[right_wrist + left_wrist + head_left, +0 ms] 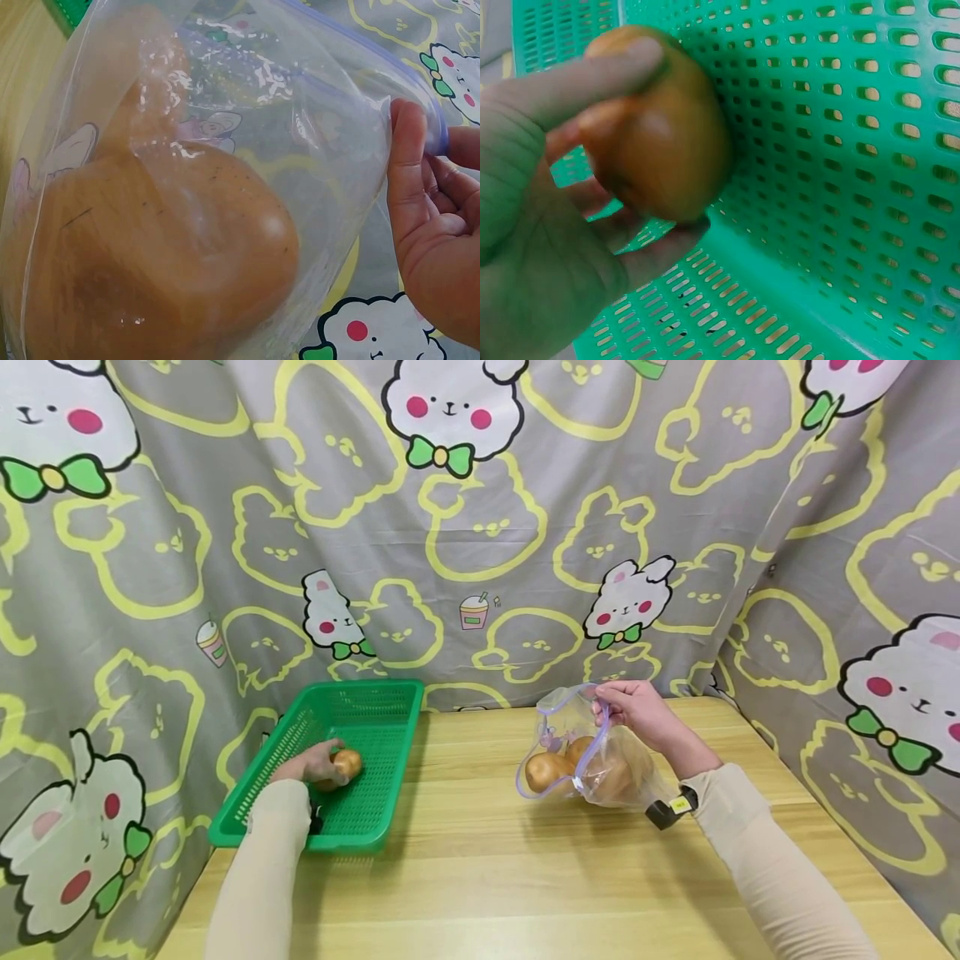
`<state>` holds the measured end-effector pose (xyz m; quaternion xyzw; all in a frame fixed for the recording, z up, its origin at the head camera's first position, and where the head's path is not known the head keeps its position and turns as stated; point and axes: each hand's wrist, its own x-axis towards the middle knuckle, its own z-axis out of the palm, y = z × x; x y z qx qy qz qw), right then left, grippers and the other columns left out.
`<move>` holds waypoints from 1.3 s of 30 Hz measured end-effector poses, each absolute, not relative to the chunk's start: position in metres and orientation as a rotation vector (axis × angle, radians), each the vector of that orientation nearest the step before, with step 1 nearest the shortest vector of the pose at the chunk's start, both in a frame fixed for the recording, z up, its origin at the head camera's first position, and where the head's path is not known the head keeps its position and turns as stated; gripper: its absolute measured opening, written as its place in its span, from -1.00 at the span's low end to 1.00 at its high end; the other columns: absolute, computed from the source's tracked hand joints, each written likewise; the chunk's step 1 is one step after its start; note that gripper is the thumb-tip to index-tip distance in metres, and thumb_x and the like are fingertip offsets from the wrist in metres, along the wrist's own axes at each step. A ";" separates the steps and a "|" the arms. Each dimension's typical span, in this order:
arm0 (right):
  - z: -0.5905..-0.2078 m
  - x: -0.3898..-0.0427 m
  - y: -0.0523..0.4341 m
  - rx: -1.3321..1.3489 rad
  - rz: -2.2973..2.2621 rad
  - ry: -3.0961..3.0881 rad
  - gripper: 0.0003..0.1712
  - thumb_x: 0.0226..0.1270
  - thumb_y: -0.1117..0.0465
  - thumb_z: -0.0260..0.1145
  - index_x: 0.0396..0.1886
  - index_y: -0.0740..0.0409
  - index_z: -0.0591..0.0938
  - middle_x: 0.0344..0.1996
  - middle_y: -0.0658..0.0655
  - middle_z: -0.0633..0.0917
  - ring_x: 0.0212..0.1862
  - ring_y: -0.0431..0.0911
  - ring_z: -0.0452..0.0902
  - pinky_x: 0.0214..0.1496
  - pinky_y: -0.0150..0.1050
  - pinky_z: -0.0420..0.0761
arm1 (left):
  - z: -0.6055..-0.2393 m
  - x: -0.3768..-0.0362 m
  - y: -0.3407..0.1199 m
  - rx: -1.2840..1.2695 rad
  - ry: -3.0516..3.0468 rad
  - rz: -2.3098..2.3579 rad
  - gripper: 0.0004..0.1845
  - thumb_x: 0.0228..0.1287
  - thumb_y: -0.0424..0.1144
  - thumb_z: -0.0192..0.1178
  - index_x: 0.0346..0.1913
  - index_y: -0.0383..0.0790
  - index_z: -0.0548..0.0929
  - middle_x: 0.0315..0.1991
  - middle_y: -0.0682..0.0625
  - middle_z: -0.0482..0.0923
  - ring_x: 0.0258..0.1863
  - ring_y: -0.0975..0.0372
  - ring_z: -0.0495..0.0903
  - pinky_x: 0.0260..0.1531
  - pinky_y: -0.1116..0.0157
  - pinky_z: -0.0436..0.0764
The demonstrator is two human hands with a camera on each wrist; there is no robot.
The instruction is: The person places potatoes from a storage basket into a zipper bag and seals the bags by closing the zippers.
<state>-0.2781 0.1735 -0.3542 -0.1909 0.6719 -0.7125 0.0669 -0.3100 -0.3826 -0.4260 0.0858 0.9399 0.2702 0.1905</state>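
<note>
In the head view my left hand (321, 765) reaches into the green basket (405, 760) and grips a small orange-brown butternut squash (347, 763). The left wrist view shows the thumb across the top of this squash (667, 142), fingers curled below it, close to the perforated basket wall. To the right, my right hand (637, 710) pinches the purple-edged rim of a clear zip bag (558, 702). The bag's mouth faces left, and several more squashes (546, 772) lie inside. Through the plastic in the right wrist view, one squash (225, 232) shows dark scratches.
A light wooden table (465, 877) carries the basket at the left and the bag at the right. Behind and beside it hangs a grey patterned curtain (480, 552). A black wrist camera (667, 810) sits close to the bag's lower right.
</note>
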 end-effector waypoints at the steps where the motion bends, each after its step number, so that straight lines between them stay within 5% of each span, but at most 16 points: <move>1: -0.354 -0.278 0.173 -0.573 -2.149 2.026 -0.68 0.46 0.26 0.08 -0.14 0.48 0.61 -0.55 0.06 0.63 -0.52 -0.21 0.56 -0.41 -0.35 0.59 | -0.426 -0.309 -0.382 0.236 2.638 0.778 -0.19 0.06 -0.33 0.34 0.30 -0.58 0.15 0.05 -0.48 0.33 -0.05 -0.16 0.43 -0.11 -0.01 0.47; 7: -0.353 -0.277 0.172 -0.577 -2.156 2.007 -0.75 0.45 0.25 0.09 -0.26 0.15 0.71 -0.55 0.06 0.63 -0.52 -0.20 0.57 -0.42 -0.36 0.59 | -0.421 -0.309 -0.375 0.222 2.620 0.939 -0.26 0.08 -0.27 0.31 0.27 -0.53 0.23 -0.06 -0.38 0.42 -0.19 -0.03 0.49 -0.22 0.09 0.52; 11: -0.353 -0.277 0.172 -0.564 -2.162 1.998 -0.75 0.45 0.25 0.10 -0.25 0.20 0.71 -0.55 0.06 0.63 -0.52 -0.20 0.58 -0.42 -0.36 0.58 | -0.412 -0.310 -0.371 0.213 2.616 0.975 -0.25 0.13 -0.22 0.27 0.30 -0.49 0.20 -0.03 -0.37 0.40 -0.19 -0.01 0.48 -0.23 0.11 0.50; 17: -0.353 -0.278 0.173 -0.568 -2.157 2.006 -0.55 0.44 0.22 0.12 -0.07 0.66 0.49 -0.55 0.06 0.64 -0.51 -0.19 0.58 -0.43 -0.36 0.58 | -0.392 -0.310 -0.361 0.256 2.623 1.033 -0.27 0.24 -0.18 0.20 0.35 -0.44 0.15 0.05 -0.36 0.37 -0.14 -0.01 0.46 -0.20 0.11 0.48; 28: -0.355 -0.280 0.171 -0.566 -2.144 2.017 -0.74 0.45 0.23 0.10 -0.30 0.13 0.72 -0.56 0.04 0.63 -0.52 -0.20 0.57 -0.42 -0.36 0.58 | -0.364 -0.300 -0.320 0.496 2.701 1.034 -0.29 0.24 -0.17 0.23 0.36 -0.39 0.20 0.11 -0.31 0.40 -0.05 -0.03 0.46 -0.10 0.02 0.48; 39: -0.355 -0.277 0.172 -0.587 -2.176 1.967 -0.74 0.44 0.25 0.11 -0.26 0.29 0.69 -0.56 0.06 0.63 -0.51 -0.18 0.59 -0.42 -0.36 0.58 | -0.347 -0.272 -0.256 0.607 2.706 1.147 -0.23 0.21 -0.09 0.26 0.40 -0.28 0.19 0.17 -0.23 0.38 -0.04 0.01 0.50 -0.13 0.06 0.53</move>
